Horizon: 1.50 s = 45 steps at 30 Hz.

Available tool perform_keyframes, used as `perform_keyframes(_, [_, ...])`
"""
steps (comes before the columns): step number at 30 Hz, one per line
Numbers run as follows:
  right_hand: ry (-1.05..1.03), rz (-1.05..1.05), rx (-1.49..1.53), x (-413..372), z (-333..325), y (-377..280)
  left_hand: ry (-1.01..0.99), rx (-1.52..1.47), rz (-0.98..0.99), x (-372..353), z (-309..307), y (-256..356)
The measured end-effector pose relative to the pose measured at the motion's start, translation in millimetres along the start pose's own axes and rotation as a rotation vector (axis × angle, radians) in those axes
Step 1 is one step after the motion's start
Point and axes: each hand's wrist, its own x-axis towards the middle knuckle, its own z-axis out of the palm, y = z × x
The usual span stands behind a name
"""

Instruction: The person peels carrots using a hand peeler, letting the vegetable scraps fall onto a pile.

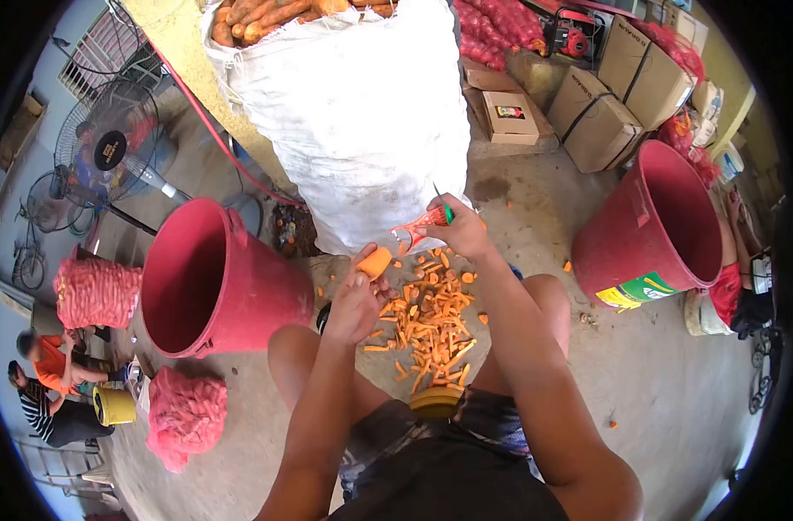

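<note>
My left hand (357,300) holds a short, thick orange carrot piece (374,263) in its fingertips. Close by on the right, my right hand (457,230) is closed around an orange-red peeler (418,230) and a small knife (447,212) with a green handle, its blade pointing up. A small gap separates the peeler from the carrot piece. Below both hands, between my knees, carrot trimmings (431,326) lie scattered on the floor. Directly ahead stands a big white sack (370,113) with whole carrots (275,16) at its open top.
Red bins stand at left (266,286) and right (618,234). Pink mesh bags (186,412) and a fan (110,149) are at left. Cardboard boxes (592,122) stand at the upper right. Two people (49,373) sit at the far left, and another person's arm (739,226) shows at right.
</note>
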Motion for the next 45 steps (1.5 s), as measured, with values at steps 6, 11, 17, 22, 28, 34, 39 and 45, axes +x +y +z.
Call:
perform_keyframes(6, [-0.186, -0.160, 0.198, -11.4, 18.6, -13.5, 0.175, 0.080, -0.051, 7.1, 5.0, -6.1])
perform_keyframes(11, [0.038, 0.048, -0.257, 3.7, -2.8, 4.6, 0.095, -0.046, -0.075, 4.9, 0.6, -1.9])
perform_keyframes(17, [-0.235, -0.158, -0.363, -13.0, 26.3, 6.6, 0.198, 0.014, -0.072, 8.8, -4.5, -6.1])
perform_keyframes(22, [-0.381, -0.239, -0.500, -34.8, 38.2, -19.6, 0.348, 0.491, -0.006, 9.2, -3.3, -5.6])
perform_keyframes(28, [-0.380, -0.293, -0.575, -53.9, 43.6, -29.4, 0.352, 0.687, 0.075, 6.8, 3.3, 0.9])
perform_keyframes(34, [-0.387, -0.214, -0.711, -41.6, 42.3, -5.5, 0.243, 0.705, 0.164, -2.4, 4.3, 3.7])
perform_keyframes(39, [-0.599, 0.089, -0.976, -17.5, 16.5, 9.0, 0.173, 0.517, 0.056, -16.7, -2.3, 26.7])
perform_keyframes(45, [-0.514, -0.014, -0.947, -29.9, -20.6, -9.7, 0.050, -0.175, 0.705, -6.6, -65.0, 150.6])
